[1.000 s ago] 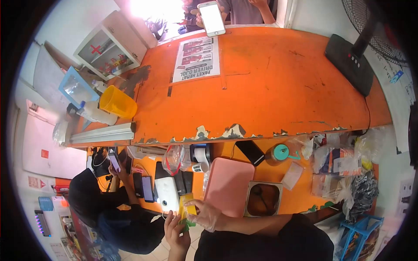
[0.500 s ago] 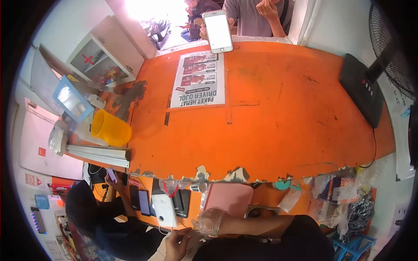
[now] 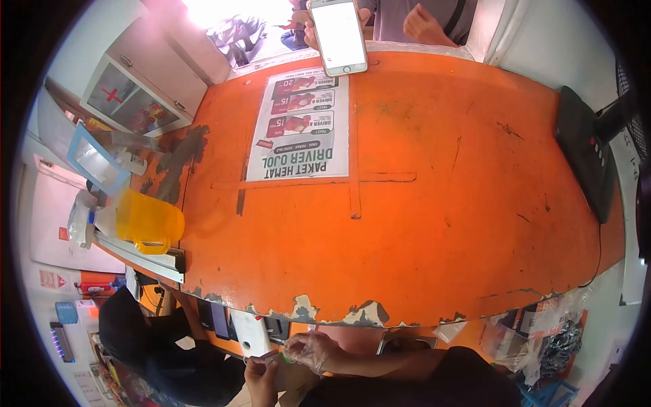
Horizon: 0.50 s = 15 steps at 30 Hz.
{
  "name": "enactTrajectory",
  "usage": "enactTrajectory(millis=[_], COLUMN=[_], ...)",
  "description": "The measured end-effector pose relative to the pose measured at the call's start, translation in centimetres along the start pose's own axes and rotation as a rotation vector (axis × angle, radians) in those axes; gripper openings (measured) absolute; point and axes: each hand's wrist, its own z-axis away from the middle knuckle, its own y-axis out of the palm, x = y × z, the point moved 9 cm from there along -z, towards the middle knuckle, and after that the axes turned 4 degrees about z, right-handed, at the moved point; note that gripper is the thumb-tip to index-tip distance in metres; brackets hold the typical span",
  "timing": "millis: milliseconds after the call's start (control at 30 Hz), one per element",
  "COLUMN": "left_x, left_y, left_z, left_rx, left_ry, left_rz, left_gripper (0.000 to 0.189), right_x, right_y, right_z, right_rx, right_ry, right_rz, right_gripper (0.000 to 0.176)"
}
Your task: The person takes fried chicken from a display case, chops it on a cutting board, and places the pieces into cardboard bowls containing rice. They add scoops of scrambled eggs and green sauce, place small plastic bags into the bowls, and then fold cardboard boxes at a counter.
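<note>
Low in the head view my left hand [image 3: 261, 378] is bare, with thumb and fingers pinched together. My right hand [image 3: 313, 350] wears a clear plastic glove and reaches in from the right, fingers bent toward the left hand. Between them shows a small green bit [image 3: 285, 359], too small to name. Below it hangs a pale brownish sheet-like thing [image 3: 294, 377], partly hidden. Just beyond the hands, on the lower shelf, are a white tablet-like device [image 3: 251, 332] and a pink flat object [image 3: 356, 337].
Ahead spreads an orange counter [image 3: 407, 237] with a chipped edge, bearing a printed menu sheet [image 3: 298, 129] and yellow jug [image 3: 152, 220]. Across it a person holds up a phone [image 3: 338, 37]. A black-clad co-worker [image 3: 163, 353] is at left. Plastic bags [image 3: 536, 339] lie at right.
My view has shifted, so the counter fills more of it. My hands have drawn closer together, and the green bit now shows between them. The co-worker's phone has gone from sight.
</note>
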Motion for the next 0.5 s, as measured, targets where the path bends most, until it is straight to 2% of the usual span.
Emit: enactTrajectory(millis=[33, 67, 133, 167, 233, 267, 333, 400, 467, 500], left_x=[-0.3, -1.1, -1.9, -1.9, -2.4, -2.9, -3.4, -3.7, -3.4, -3.3], left_y=[0.4, 1.1, 2.1, 2.2, 3.2, 3.8, 4.8, 5.1, 4.3, 4.1], left_z=[0.1, 0.4, 1.1, 1.4, 2.0, 2.4, 2.9, 3.2, 3.2, 3.3], left_rx=[0.001, -0.005, -0.010, -0.023, -0.035, -0.066, -0.094, -0.122, -0.137, -0.136], left_ry=[-0.001, 0.023, 0.049, 0.042, 0.039, 0.043, 0.051, 0.089, 0.110, 0.118], left_rz=[-0.002, -0.046, -0.090, -0.038, 0.012, 0.040, 0.068, 0.184, 0.070, 0.015], left_gripper=[0.016, 0.014, 0.012, 0.009, 0.007, 0.007, 0.008, 0.009, 0.009, 0.009], right_x=[-0.9, -2.2, -6.6, -7.1, -7.9, -7.5, -6.8, -5.7, -2.9, -2.9], right_y=[0.7, 1.2, 3.6, 3.9, 3.3, 3.7, 3.1, 3.5, 2.4, 2.7], right_z=[0.2, 0.0, -0.3, -0.1, 0.0, 0.5, 2.0, 2.2, 2.5, 2.6], right_rx=[0.098, 0.097, 0.118, 0.119, 0.005, 0.005, -0.126, -0.064, -0.155, -0.141], right_ry=[0.196, 0.196, 0.298, 0.296, 0.271, 0.269, 0.271, 0.201, 0.026, 0.036], right_rz=[-0.153, -0.155, -0.465, -0.465, -0.256, -0.259, -0.213, -0.239, 0.029, 0.003], right_gripper=[0.025, 0.025, 0.029, 0.029, 0.033, 0.033, 0.032, 0.033, 0.034, 0.036])
